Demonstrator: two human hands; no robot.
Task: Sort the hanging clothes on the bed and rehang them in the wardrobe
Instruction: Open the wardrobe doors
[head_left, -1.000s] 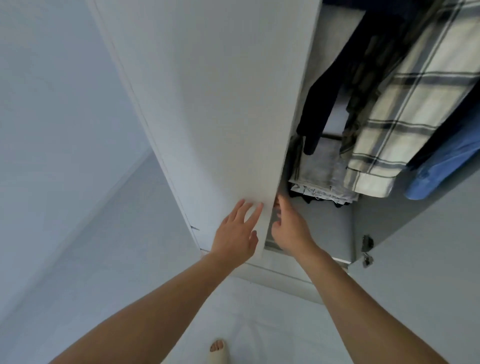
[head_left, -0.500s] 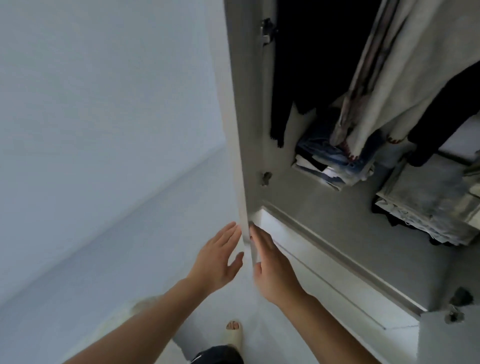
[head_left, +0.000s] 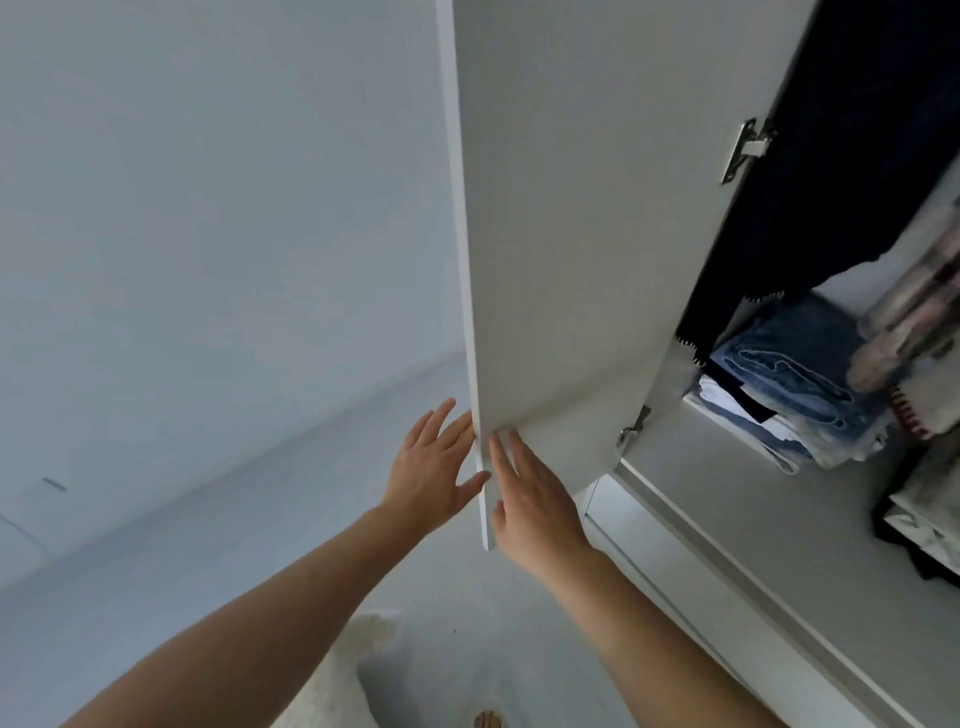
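A white wardrobe door (head_left: 571, 234) stands ajar in the middle, its edge between the left hand (head_left: 434, 470) and the right hand (head_left: 535, 501), blocking the way straight ahead. To its left lies open room along a bare wall (head_left: 208, 208). To its right, dark hanging clothes (head_left: 831, 182) and folded jeans (head_left: 795, 374) fill the wardrobe's far part; the shelf (head_left: 753, 519) nearer is bare.

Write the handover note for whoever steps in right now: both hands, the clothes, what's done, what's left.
Left hand: open, straight fingers on the outer face of the wardrobe door near its free edge.
Right hand: open, flat against the door's inner face.
Neither holds a garment.
Clothes: dark garment hangs inside; folded jeans stacked on the wardrobe floor. The bed is out of view.
Done: door is open.
Left: how much is sorted or rehung cannot be judged from here.
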